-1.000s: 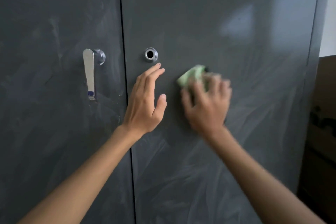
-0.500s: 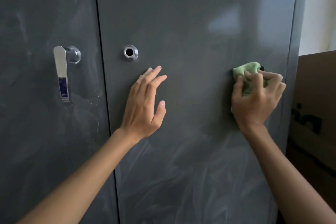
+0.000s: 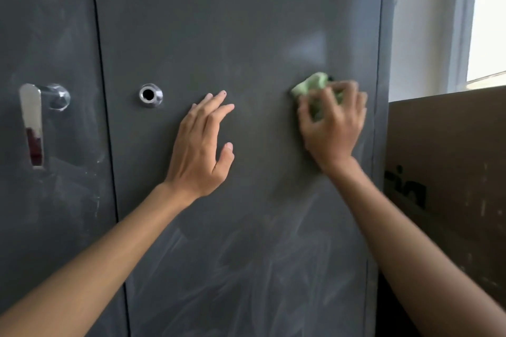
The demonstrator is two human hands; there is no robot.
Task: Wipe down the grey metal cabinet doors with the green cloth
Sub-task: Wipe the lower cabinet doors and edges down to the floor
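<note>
Two grey metal cabinet doors fill the view: the right door [image 3: 246, 35] and the left door [image 3: 49, 22]. My right hand [image 3: 332, 124] grips a bunched green cloth [image 3: 310, 84] and presses it against the right door near its right edge; most of the cloth is hidden under my fingers. My left hand [image 3: 201, 145] lies flat on the same door with fingers straight, just right of a round chrome lock hole [image 3: 150, 95]. Dusty smear marks cover the door's lower half.
A chrome lever handle [image 3: 32, 123] sticks out of the left door. A brown cardboard box [image 3: 449, 172] stands close against the cabinet's right side. Behind it are a white wall and a bright window [image 3: 488, 16].
My right hand swept the cloth from the door's middle to its right edge, then slightly back left. My left hand stayed pressed in place. The view shifted right.
</note>
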